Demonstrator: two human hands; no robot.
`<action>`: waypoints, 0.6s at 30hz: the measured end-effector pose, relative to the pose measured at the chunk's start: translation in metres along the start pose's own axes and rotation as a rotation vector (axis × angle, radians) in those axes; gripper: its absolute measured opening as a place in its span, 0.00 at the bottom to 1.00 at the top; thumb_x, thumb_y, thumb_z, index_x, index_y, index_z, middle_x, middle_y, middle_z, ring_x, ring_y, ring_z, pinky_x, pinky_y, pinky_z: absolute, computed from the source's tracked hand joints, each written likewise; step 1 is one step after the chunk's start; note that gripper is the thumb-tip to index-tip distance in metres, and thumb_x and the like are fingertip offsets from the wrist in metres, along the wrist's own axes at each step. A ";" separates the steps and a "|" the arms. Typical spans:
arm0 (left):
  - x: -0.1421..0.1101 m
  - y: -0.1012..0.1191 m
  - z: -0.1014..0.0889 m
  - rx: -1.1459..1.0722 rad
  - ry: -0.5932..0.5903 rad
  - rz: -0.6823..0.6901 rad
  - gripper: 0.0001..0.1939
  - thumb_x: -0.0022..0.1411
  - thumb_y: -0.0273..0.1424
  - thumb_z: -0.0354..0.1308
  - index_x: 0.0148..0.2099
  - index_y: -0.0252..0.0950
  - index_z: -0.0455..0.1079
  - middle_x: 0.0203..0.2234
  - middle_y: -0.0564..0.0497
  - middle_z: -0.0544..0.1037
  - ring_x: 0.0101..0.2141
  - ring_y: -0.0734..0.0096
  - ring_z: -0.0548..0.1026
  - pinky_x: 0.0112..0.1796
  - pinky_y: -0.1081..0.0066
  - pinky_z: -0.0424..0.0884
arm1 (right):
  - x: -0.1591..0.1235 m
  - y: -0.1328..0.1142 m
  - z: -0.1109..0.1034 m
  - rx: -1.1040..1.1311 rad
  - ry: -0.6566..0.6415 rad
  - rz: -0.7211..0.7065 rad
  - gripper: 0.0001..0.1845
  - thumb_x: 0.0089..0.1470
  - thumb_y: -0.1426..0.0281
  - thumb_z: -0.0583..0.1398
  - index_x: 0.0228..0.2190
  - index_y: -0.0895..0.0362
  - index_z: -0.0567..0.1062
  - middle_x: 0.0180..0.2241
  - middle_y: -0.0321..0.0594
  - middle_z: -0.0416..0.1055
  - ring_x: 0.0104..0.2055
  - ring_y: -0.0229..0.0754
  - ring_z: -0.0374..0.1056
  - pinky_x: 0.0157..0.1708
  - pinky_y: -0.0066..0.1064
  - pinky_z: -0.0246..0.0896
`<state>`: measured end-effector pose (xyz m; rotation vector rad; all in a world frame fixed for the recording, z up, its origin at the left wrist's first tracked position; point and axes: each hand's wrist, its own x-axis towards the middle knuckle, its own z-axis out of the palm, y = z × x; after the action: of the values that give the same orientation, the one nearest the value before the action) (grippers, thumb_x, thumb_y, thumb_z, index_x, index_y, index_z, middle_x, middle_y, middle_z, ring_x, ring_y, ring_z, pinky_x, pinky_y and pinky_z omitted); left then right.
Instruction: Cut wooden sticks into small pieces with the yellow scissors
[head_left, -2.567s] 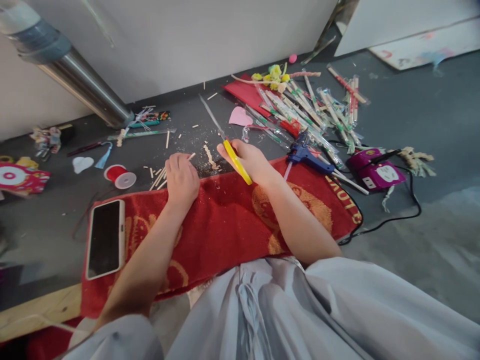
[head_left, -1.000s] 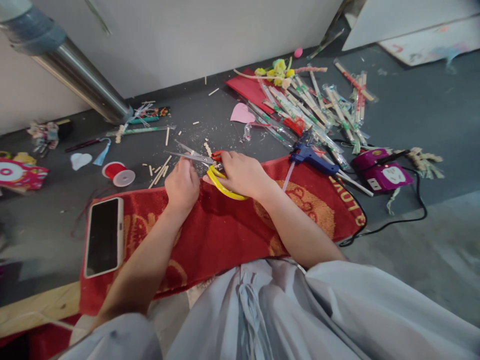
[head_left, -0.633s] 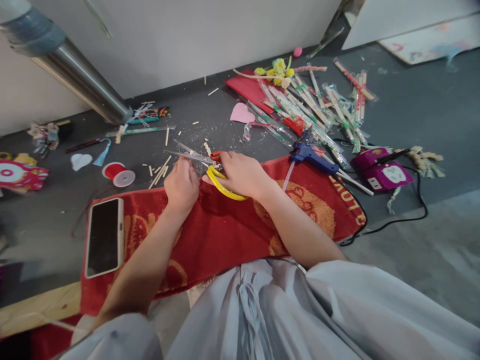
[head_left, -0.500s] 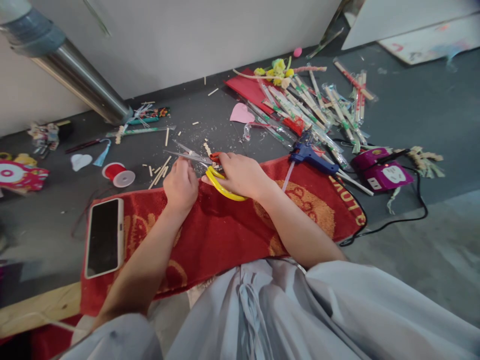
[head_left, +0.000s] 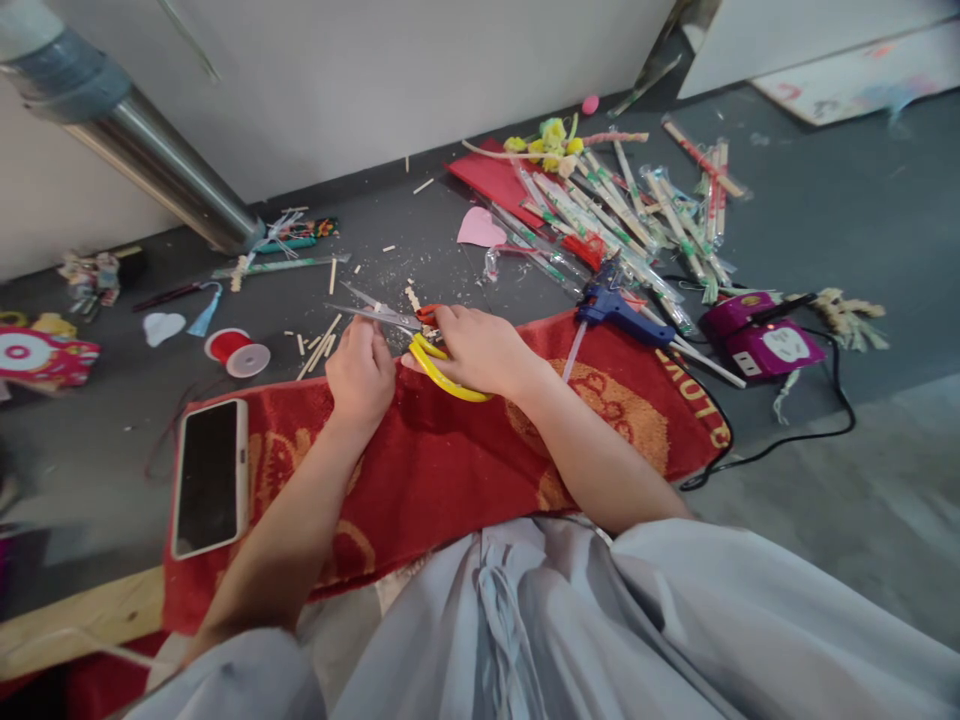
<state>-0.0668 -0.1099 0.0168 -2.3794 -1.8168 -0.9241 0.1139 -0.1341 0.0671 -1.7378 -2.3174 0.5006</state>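
Observation:
My right hand (head_left: pixel 480 348) is closed on a pair of scissors (head_left: pixel 454 388) with yellow handles, the blades apart and pointing left. A small orange-red bit (head_left: pixel 427 313) shows by its fingers. Beside the blades, my left hand (head_left: pixel 361 368) is closed with its fingertips pinched together; whatever they hold is hidden. Short pale wooden sticks (head_left: pixel 321 352) lie just beyond the left hand. A knobbly pale stick piece (head_left: pixel 412 296) and scattered crumbs are past the blades. Both forearms rest over a folded red towel (head_left: pixel 442 480).
A phone (head_left: pixel 211 478) lies on the towel's left end, a blue glue gun (head_left: pixel 626 315) at its right. Behind are wrapped chopsticks (head_left: pixel 622 220) in a heap and a pink paper heart (head_left: pixel 480 228). A red ribbon spool (head_left: pixel 229 347) stands left; a purple box with cord (head_left: pixel 761 335) is right.
The view has shifted very slightly. Both hands and the scissors stay in nearly the same position, with the blades still apart.

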 end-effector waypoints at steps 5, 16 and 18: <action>-0.001 -0.001 0.001 0.008 0.013 0.003 0.18 0.68 0.34 0.40 0.46 0.33 0.69 0.31 0.45 0.75 0.34 0.64 0.75 0.36 0.67 0.67 | 0.000 -0.001 0.000 -0.014 -0.001 0.009 0.44 0.58 0.39 0.46 0.54 0.65 0.67 0.50 0.57 0.73 0.51 0.56 0.71 0.48 0.39 0.63; -0.003 0.003 -0.004 -0.079 0.158 0.029 0.26 0.67 0.40 0.44 0.60 0.30 0.61 0.56 0.29 0.64 0.60 0.43 0.61 0.59 0.40 0.53 | 0.009 -0.003 0.001 0.098 0.084 0.139 0.37 0.60 0.43 0.48 0.51 0.62 0.69 0.47 0.52 0.75 0.48 0.53 0.73 0.44 0.36 0.64; -0.009 0.001 -0.004 -0.119 0.183 0.061 0.27 0.65 0.43 0.48 0.61 0.33 0.60 0.59 0.29 0.60 0.64 0.40 0.54 0.60 0.38 0.50 | 0.010 -0.001 -0.001 0.162 0.104 0.179 0.35 0.60 0.43 0.47 0.47 0.61 0.70 0.44 0.51 0.77 0.46 0.51 0.74 0.42 0.35 0.63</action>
<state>-0.0697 -0.1196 0.0165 -2.3112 -1.6583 -1.2297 0.1102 -0.1244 0.0681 -1.8538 -2.0033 0.5955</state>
